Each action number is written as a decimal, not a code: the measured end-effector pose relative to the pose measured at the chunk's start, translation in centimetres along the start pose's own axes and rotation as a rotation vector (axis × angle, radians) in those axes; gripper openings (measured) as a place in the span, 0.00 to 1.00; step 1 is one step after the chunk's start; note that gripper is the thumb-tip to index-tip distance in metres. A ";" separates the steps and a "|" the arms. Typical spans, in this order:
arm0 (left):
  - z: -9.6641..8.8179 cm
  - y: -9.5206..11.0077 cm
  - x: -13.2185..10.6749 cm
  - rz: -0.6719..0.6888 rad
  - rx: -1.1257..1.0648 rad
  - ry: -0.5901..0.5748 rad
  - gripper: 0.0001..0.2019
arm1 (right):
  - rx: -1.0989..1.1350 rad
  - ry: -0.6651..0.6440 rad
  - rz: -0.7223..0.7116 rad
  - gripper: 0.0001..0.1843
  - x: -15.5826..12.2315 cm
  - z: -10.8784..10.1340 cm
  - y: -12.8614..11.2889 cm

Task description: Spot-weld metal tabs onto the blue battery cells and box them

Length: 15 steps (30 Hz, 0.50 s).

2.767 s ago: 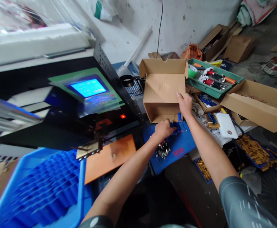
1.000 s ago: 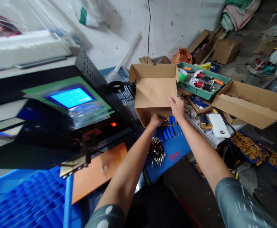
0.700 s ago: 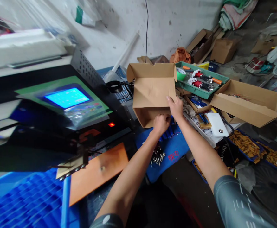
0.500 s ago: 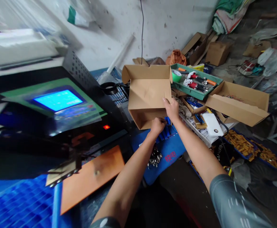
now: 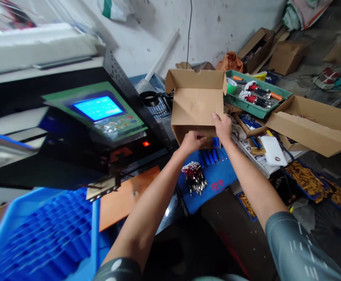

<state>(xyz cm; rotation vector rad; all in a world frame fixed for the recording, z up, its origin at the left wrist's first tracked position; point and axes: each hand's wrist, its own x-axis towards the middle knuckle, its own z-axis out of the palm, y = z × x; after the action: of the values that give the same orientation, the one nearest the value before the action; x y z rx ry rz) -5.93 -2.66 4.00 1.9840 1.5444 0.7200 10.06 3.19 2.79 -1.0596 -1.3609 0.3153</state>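
An open cardboard box [image 5: 196, 102] lies tipped on its side with its mouth toward me and its lid flap up. My right hand [image 5: 223, 127] grips the box's right front edge. My left hand [image 5: 192, 141] is closed at the box's mouth; what its fingers hold is hidden. Just below the hands, several small blue cylinders [image 5: 212, 155] lie in a row on a blue cloth [image 5: 217, 183]. A bundle of small metal parts with red-white tips [image 5: 194, 177] rests on the same cloth.
A black machine with a lit blue screen [image 5: 98, 108] stands at left, an orange board [image 5: 123, 199] and a blue slotted crate [image 5: 47, 238] in front of it. At right are a green tray of tools [image 5: 271, 111], an open carton [image 5: 313, 125], a white box [image 5: 271, 150] and trays of brown pieces [image 5: 308, 179].
My left hand has shifted between the blue cylinders on the cloth and the box's mouth, and is now at the mouth. My right hand has stayed on the box. The view swung slightly.
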 end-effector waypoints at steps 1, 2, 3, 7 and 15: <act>-1.0 0.1 -0.6 -0.011 0.080 -0.047 0.09 | -0.002 0.001 -0.001 0.19 0.0 0.0 0.1; -1.6 0.2 -1.3 -0.035 0.162 -0.088 0.08 | -0.005 -0.001 -0.001 0.19 0.0 0.1 0.1; -2.0 0.4 -2.1 -0.072 0.233 -0.117 0.08 | -0.010 -0.003 0.000 0.19 0.0 0.1 0.2; -0.6 1.0 -5.0 -0.209 0.381 -0.162 0.10 | -0.026 -0.006 -0.010 0.19 0.0 0.0 0.3; 2.5 -0.4 -5.2 -0.406 0.347 -0.127 0.14 | -0.072 0.004 -0.029 0.21 0.0 0.1 0.3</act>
<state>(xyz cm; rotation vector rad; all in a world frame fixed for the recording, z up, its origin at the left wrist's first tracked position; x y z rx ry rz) -5.61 -7.79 1.45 1.8095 2.0114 0.1672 10.09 3.37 2.55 -1.0979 -1.3911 0.2439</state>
